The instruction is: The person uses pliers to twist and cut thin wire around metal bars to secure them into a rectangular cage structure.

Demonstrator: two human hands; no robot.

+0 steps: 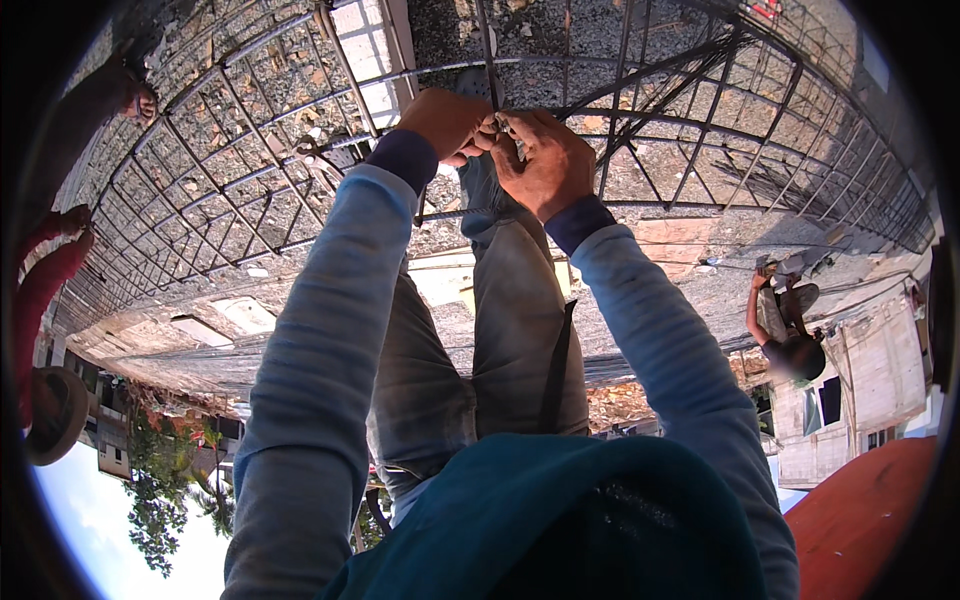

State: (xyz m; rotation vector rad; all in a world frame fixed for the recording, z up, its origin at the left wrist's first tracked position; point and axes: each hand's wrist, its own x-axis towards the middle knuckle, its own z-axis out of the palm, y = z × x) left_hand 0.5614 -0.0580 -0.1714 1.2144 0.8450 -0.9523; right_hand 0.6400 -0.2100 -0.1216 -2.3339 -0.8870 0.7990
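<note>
My left hand (440, 120) and my right hand (548, 162) meet at a crossing of the steel rebar mesh (640, 112). The fingers of both are pinched together around a spot on the bars. Whatever lies between the fingertips is too small and covered to make out. Left of my left hand, a metal hand tool that looks like pincers (318, 162) rests at the mesh. A bundle of thin dark wires or rods (690, 72) lies across the bars to the right of my right hand.
Gravelly ground with rubble (270, 80) shows through the mesh. A pale plank or beam (368, 60) runs beneath it. One person in red sleeves (45, 270) reaches to the mesh at far left; another person (790, 320) crouches at right, near a pale wall (870, 390).
</note>
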